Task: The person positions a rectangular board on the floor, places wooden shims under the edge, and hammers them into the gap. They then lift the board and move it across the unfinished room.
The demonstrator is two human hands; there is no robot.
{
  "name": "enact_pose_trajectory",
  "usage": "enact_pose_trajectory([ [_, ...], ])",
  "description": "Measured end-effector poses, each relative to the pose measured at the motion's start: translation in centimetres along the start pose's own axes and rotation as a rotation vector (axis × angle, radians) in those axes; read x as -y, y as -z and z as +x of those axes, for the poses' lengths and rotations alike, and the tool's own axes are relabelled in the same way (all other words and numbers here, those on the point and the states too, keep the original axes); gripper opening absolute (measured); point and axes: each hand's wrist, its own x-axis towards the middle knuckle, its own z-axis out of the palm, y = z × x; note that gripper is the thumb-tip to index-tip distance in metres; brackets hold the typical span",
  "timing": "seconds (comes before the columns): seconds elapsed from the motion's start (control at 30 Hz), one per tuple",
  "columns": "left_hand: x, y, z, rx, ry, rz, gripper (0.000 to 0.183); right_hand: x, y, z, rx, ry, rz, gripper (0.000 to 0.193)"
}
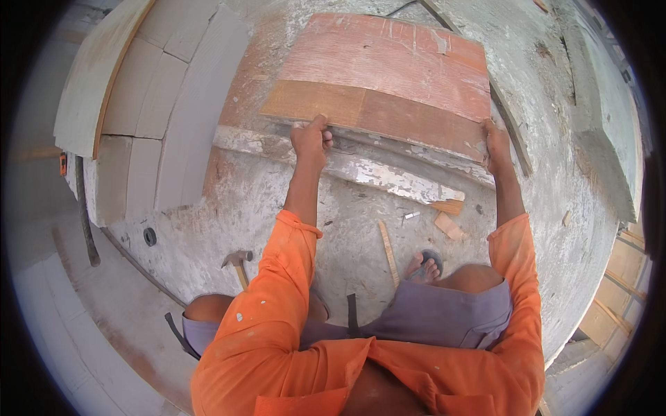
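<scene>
Orange shirt (437, 374) foremost, I see left hand (310, 143) and right hand (497, 145) clamped on the board (388, 66) (grip made, release not yet).

Around the panel (388, 66), the left hand (310, 139) is at its near edge, toward the left, and the right hand (496, 145) at its near right corner. A beam (374, 173) lies just before the panel, running roughly along that near edge. Nearer the person than the panel's right half sit an offcut (449, 226) and a foot (422, 269); before its middle lies a slat (388, 253). Left of the panel stand slabs (166, 111). A hammer (238, 262) lies nearer the person and left of the panel. A bar (510, 128) flanks the panel's right side.
</scene>
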Motion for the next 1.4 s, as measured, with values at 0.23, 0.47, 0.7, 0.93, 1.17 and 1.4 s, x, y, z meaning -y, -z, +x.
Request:
enact_pose_trajectory([
  [0.23, -11.2, -3.4, 0.0, 0.259, -0.398, -0.338, 0.025, 10.5, 3.5, -0.6, 0.399, 0.165, 0.468, 0.047],
  [0.47, -22.6, -7.0, 2.5, 0.42, -0.553, 0.078, 0.041, 18.6, 2.5, 3.0, 0.25, 0.249, 0.368, 0.046],
  [0.7, -21.1, -7.2, 0.8, 0.341, -0.588, 0.147, 0.04, 18.3, 2.7, 3.1, 0.198, 0.209, 0.324, 0.041],
  [0.93, -15.4, -3.6, -0.3, 0.259, -0.548, -0.01, 0.025, 13.6, 3.8, 0.5, 0.423, 0.088, 0.379, 0.047],
  [1.17, -2.4, 0.1, 0.7, -0.037, -0.203, -0.056, 0.021, 4.6, 0.2, -2.2, 0.204, -0.283, 0.314, 0.036],
  [1.4, 0.6, 1.2, 1.6, -0.07, -0.126, 0.12, 0.024, -0.9, -1.2, 0.1, 0.08, -0.268, 0.059, 0.036],
])
